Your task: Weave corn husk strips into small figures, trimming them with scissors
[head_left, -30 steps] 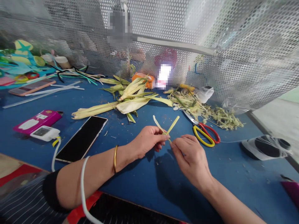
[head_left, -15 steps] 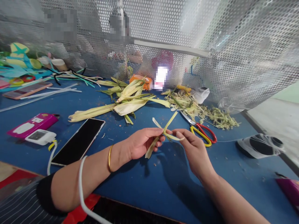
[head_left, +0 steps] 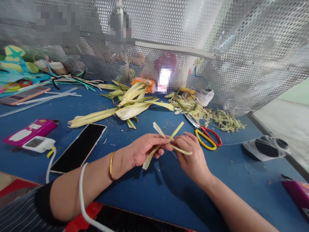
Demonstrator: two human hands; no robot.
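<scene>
Pale green-yellow corn husk strips cross in an X between my hands, just above the blue table. My left hand pinches them near the crossing, one end hanging down to the left. My right hand is closed at the right of the crossing, its fingertips partly hidden behind the strips and the hand itself. A strip end lies across the right knuckles. Scissors with one red and one yellow handle rest on the table just beyond my right hand. A pile of whole corn husks lies farther back.
A black phone, a purple packet and a white cabled device lie at left. Shredded husk scraps are heaped at back right, near a wrapped dark spool. Perforated metal mesh stands behind.
My right hand has turned knuckles up and moved in against the crossing; it held a strip end out to the right before. My left hand stays pinched on the strips.
</scene>
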